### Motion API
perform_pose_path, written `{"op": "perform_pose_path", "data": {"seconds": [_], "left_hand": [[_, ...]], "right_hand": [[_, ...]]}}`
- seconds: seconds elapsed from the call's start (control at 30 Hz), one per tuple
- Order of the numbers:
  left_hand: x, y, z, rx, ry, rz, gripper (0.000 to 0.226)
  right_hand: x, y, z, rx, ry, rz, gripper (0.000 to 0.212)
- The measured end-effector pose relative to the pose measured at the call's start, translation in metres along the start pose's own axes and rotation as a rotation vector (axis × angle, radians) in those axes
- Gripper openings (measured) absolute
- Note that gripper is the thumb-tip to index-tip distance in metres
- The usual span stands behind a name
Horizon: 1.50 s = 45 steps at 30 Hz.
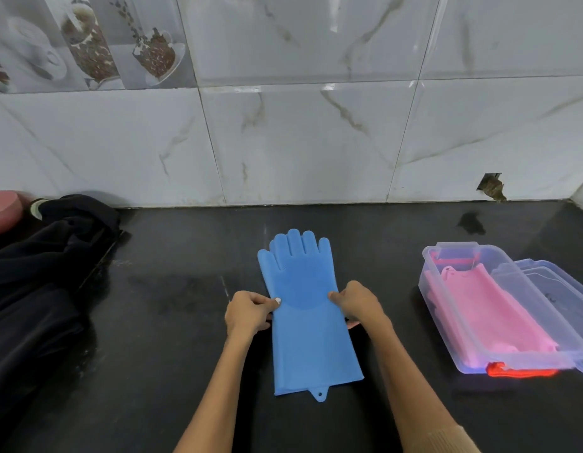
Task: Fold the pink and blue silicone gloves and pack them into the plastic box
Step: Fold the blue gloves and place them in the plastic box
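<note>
Blue glove (308,308) lies flat mid-surface (169,305); left hand (247,313) & right hand (357,304) pinch its edges at the wrist. Fold cuff onto fingers w/ edges aligned; pink glove (492,312) already in box (447,308).

A home kitchen is showing here: a black stone countertop (172,322) is running across the lower half of the frame and meeting a wall of glossy marble-look tiles (316,135). At upper left, decorative tiles (87,40) are displaying cups and coffee beans, a motif typical of kitchen backsplashes.
</note>
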State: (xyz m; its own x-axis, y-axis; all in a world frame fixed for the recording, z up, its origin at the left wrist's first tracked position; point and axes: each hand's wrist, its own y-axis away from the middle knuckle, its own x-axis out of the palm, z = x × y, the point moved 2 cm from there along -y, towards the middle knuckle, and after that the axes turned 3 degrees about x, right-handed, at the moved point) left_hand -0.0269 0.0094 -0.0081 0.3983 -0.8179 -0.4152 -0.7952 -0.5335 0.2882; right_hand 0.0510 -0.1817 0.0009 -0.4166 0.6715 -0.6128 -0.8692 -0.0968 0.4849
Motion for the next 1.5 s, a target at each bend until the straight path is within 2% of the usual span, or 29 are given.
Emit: {"op": "perform_pose_path", "data": {"seconds": [0.1, 0.2, 0.37, 0.6, 0.73, 0.9, 1.03, 1.13, 1.27, 1.37, 1.5], "left_hand": [[0.010, 0.006, -0.002, -0.014, 0.050, 0.088, 0.020], [0.012, 0.006, -0.001, -0.018, 0.068, 0.085, 0.022], [0.010, 0.003, 0.004, -0.008, 0.083, 0.065, 0.021], [0.006, 0.000, 0.004, -0.032, 0.111, 0.126, 0.026], [0.008, 0.002, 0.007, -0.006, 0.111, 0.076, 0.024], [0.013, 0.008, 0.013, 0.110, 0.100, -0.040, 0.017], [0.011, 0.008, 0.014, 0.147, 0.081, -0.006, 0.010], [0.008, 0.010, 0.013, 0.181, -0.020, 0.004, 0.007], [0.007, 0.018, 0.008, 0.547, -0.397, -0.032, 0.006], [0.004, 0.018, 0.009, 0.757, -0.649, 0.035, 0.013], [-0.007, 0.011, 0.013, 0.887, -0.874, 0.113, 0.025]], "right_hand": [[-0.014, -0.001, -0.013, 0.055, -0.014, 0.070, 0.032], [-0.017, -0.002, -0.020, 0.054, -0.073, 0.084, 0.037], [-0.017, -0.002, -0.025, 0.048, -0.155, 0.033, 0.036], [-0.015, 0.000, -0.033, -0.013, -0.272, -0.071, 0.023], [-0.016, 0.001, -0.034, -0.032, -0.287, -0.069, 0.022], [-0.016, -0.001, -0.037, -0.056, -0.267, -0.022, 0.016], [-0.017, -0.001, -0.038, -0.045, -0.269, -0.013, 0.012], [-0.015, 0.001, -0.039, -0.103, -0.276, -0.111, 0.011], [-0.015, 0.002, -0.041, -0.345, -0.101, -0.238, 0.012], [-0.021, 0.002, -0.042, -0.550, 0.181, -0.208, 0.007], [-0.029, -0.004, -0.038, -0.732, 0.485, -0.139, 0.015]]}}
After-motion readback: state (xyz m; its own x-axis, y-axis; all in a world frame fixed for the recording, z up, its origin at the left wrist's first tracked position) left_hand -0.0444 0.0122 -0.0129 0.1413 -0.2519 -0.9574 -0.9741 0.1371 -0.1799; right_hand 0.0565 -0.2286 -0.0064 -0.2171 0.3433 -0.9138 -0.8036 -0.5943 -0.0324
